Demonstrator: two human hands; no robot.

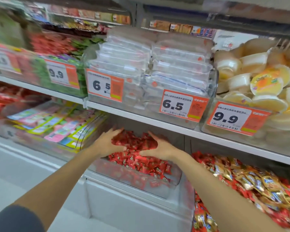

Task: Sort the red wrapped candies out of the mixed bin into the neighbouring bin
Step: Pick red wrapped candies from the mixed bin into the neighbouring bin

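The left hand point(107, 143) and right hand point(159, 148) are cupping the heap of red wrapped candies point(137, 160) between spread, unclenched fingers, pressing it rather than pinching any one piece. Squeezing like that, they are risking pieces spilling over the low front wall of the clear bin point(132, 183) just beneath the wrists. The mixed bin point(196, 196) is sitting just right of the right hand, and the shelf edge point(157, 122) is hanging close above the fingertips, crowding any lift.
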